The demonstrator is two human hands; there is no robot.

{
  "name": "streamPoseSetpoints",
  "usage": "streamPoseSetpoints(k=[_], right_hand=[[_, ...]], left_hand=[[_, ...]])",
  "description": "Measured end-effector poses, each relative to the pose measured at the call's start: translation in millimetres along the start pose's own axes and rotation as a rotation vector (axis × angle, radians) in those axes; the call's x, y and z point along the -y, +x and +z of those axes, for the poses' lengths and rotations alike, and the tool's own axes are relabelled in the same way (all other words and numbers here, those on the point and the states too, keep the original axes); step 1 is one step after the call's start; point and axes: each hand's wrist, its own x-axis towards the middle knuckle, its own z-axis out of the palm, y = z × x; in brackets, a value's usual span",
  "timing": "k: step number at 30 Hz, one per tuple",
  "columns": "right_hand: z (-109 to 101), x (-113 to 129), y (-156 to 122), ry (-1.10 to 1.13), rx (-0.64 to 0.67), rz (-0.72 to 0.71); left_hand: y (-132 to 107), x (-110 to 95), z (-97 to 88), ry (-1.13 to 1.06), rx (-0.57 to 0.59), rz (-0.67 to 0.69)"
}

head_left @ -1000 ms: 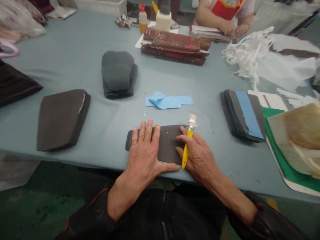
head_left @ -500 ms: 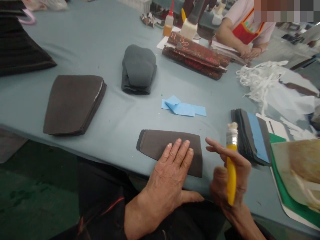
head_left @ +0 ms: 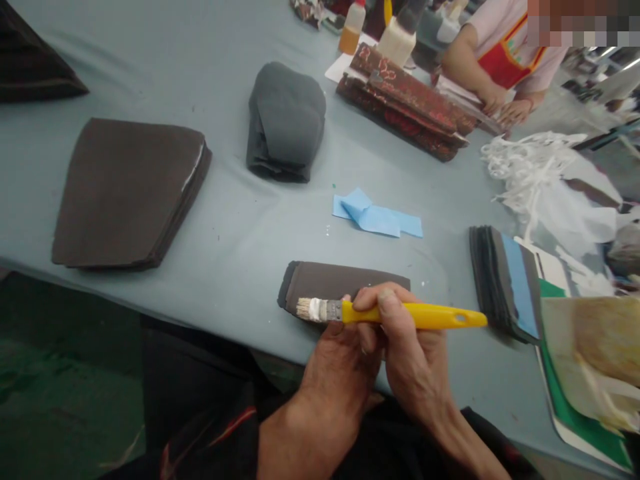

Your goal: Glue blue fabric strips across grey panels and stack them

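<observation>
At the lower centre of the frame, the right hand (head_left: 413, 343) pinches a yellow-handled, white-tipped paintbrush (head_left: 440, 315) over a dark-brown, flat, tapered sheet (head_left: 350, 275) on the blue-grey covered table (head_left: 270, 223). The left hand (head_left: 340, 373) is partly hidden; its finger spread cannot be determined.

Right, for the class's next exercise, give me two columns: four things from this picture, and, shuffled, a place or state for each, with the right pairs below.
Things
1. yellow-handled brush with pale bristles
2. light blue strip of sheet material
3. stack of flat dark brown pieces
4. translucent red-topped bottle

Places or states
A. at the picture's left, near the table's front edge
B. partly filled with orange liquid
C. gripped by the right hand
D. partly folded over itself

Pairs: 1-C, 2-D, 3-A, 4-B
</observation>
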Motion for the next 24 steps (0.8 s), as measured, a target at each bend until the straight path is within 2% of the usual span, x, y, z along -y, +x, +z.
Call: streamPoseSetpoints(k=[4,8,16,21,24], right_hand=[[13,-2,10,-0.013,0.038,0.044],[18,-4,16,-0.063,0.047,0.061],[25,-14,22,-0.136,-0.067,0.031],[27,-18,26,-0.186,-0.143,-0.002],[26,-18,26,-0.198,-0.181,-0.010]], left_hand=[[1,-2,0.0,0.003,-0.045,0.009],[8,1,-7.3,0.023,-0.003,-0.022],[18,5,-15.4,-0.059,0.059,0.014],[14,-2,-10.4,-0.031,0.118,0.035],[10,-5,-6.7,-0.009,0.106,0.009]])
